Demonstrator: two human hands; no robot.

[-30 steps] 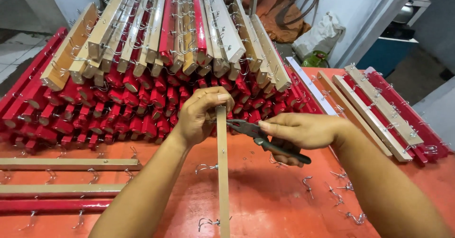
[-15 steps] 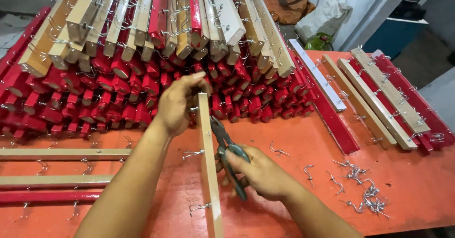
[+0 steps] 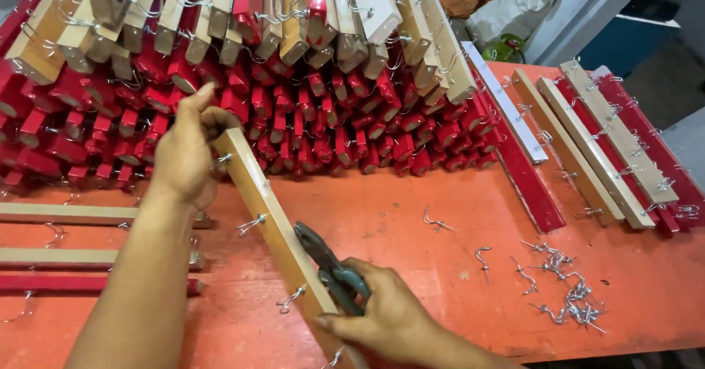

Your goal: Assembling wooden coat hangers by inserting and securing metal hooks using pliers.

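Wooden slat [image 3: 273, 222] lies slantwise mid-worktop; our left hand [image 3: 183, 152] clamps its far end, our right hand [image 3: 382, 317] grips pliers [image 3: 330, 270] against it. Three hooks fitted; loose hooks [image 3: 565, 295] remain.

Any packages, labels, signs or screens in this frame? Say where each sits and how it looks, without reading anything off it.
Bag: top right, behind the stacked wooden bars, pale and crumpled, soft shape.
Box or bin: far right beyond the orange table, blue, squarish; only part of it shows.
No labels, signs or screens can be made out.
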